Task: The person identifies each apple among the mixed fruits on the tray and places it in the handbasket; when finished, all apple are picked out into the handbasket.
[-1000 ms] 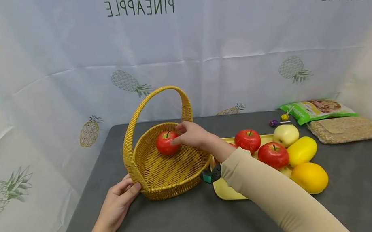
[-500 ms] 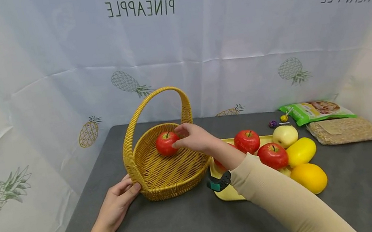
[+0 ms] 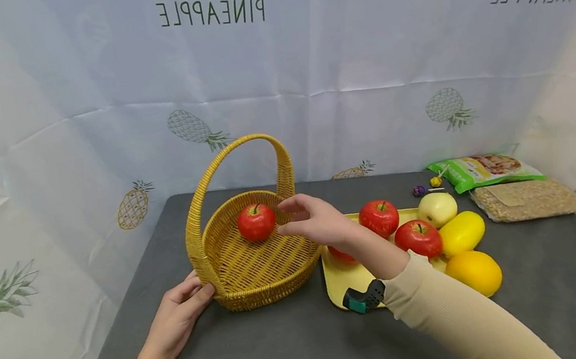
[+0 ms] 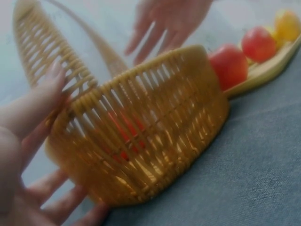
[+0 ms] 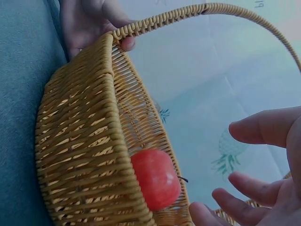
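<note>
Your left hand (image 3: 179, 317) pinches the basket (image 3: 265, 267) at the foot of its handle (image 3: 195, 241) as your right hand (image 3: 320, 218), loosely spread and empty, hovers beside the red apple (image 3: 256, 223) inside, likely light, firm and slick, best cupped around its widest part.

My left hand (image 3: 178, 315) holds the wicker basket (image 3: 269, 293) at its left side; my right hand (image 3: 319, 219) hangs over its right side, fingers loosely parted.
</note>
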The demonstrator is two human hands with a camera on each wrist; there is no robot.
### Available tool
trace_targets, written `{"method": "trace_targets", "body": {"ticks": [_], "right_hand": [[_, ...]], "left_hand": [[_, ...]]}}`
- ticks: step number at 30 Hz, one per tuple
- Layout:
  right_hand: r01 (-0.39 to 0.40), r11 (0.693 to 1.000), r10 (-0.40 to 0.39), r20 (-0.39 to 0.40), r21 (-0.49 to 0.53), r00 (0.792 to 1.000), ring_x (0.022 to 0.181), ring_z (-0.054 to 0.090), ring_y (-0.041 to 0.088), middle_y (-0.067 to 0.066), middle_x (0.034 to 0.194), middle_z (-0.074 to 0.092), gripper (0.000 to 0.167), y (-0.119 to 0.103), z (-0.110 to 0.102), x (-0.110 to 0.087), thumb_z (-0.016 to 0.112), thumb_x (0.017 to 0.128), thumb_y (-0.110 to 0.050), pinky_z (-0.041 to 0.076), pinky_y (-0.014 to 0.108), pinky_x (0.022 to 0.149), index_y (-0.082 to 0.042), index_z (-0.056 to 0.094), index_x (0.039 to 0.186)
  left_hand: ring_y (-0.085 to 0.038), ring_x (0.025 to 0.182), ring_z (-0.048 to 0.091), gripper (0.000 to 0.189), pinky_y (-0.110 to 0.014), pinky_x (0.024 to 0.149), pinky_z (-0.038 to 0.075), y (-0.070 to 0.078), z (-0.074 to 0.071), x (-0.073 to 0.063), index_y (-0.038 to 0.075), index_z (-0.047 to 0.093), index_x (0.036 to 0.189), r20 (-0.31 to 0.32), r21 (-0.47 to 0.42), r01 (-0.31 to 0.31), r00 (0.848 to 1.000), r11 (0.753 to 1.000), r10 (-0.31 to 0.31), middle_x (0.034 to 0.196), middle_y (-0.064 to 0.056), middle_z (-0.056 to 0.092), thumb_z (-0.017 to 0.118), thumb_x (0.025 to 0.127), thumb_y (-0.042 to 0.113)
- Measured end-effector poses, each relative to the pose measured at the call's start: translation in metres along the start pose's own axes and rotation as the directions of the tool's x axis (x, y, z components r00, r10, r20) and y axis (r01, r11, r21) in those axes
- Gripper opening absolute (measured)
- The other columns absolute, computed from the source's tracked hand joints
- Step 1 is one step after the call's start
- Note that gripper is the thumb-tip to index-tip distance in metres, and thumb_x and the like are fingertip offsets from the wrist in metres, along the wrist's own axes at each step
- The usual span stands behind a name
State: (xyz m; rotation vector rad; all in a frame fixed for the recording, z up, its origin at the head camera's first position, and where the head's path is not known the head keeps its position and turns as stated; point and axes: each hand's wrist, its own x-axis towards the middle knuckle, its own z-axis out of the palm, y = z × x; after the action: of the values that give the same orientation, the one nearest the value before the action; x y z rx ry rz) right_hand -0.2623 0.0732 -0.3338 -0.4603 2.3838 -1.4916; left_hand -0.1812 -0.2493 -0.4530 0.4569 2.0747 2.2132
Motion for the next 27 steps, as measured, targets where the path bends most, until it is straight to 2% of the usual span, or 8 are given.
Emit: {"method": "trace_targets", "body": {"ticks": [6, 12, 18, 27], "right_hand": [[0.001, 1.0, -0.001, -0.023, 0.011, 1.0, 0.137, 0.049, 0.029, 0.0, 0.143, 0.054, 0.052, 0.006, -0.006, -0.014, 0.076, 0.093, -0.027, 0.047, 0.049, 0.104, -0.018, 0.056, 0.141], [0.042, 0.999, -0.04, -0.066, 0.031, 0.997, 0.135, 0.05, 0.032, 0.01, 0.144, 0.054, 0.051, 0.018, -0.017, -0.026, 0.075, 0.095, -0.024, 0.048, 0.049, 0.104, -0.013, 0.056, 0.141], [0.038, 0.997, -0.028, -0.145, 0.067, 0.989, 0.137, 0.049, 0.031, 0.012, 0.145, 0.055, 0.047, 0.032, -0.031, -0.042, 0.074, 0.097, -0.022, 0.045, 0.052, 0.107, -0.011, 0.057, 0.139], [-0.001, 1.0, -0.003, -0.233, -0.018, 0.972, 0.138, 0.047, 0.033, 0.009, 0.145, 0.055, 0.046, 0.054, -0.048, -0.058, 0.074, 0.097, -0.026, 0.041, 0.054, 0.11, -0.013, 0.058, 0.137]], "left_hand": [[0.004, 0.136, 0.037, 0.034, -0.023, 0.101, 0.047, 0.0, -0.002, -0.002, -0.016, 0.056, 0.132, -0.002, 0.003, 0.001, 1.0, 1.0, -0.001, 0.162, -0.024, 0.022, 0.055, 0.107, 0.006], [0.005, 0.135, 0.039, 0.035, -0.024, 0.1, 0.048, 0.0, -0.003, -0.002, -0.02, 0.054, 0.131, 0.004, -0.008, -0.002, 1.0, 1.0, 0.002, 0.162, -0.028, 0.018, 0.055, 0.107, 0.006], [0.005, 0.135, 0.038, 0.036, -0.024, 0.101, 0.048, -0.001, -0.002, 0.0, -0.019, 0.054, 0.131, 0.006, -0.011, 0.009, 1.0, 1.0, -0.008, 0.16, -0.019, 0.025, 0.056, 0.107, 0.007], [0.002, 0.135, 0.041, 0.037, -0.025, 0.101, 0.048, -0.002, -0.002, 0.0, -0.02, 0.053, 0.132, -0.004, -0.013, 0.001, 1.0, 1.0, -0.001, 0.158, -0.016, 0.029, 0.056, 0.106, 0.006]]}}
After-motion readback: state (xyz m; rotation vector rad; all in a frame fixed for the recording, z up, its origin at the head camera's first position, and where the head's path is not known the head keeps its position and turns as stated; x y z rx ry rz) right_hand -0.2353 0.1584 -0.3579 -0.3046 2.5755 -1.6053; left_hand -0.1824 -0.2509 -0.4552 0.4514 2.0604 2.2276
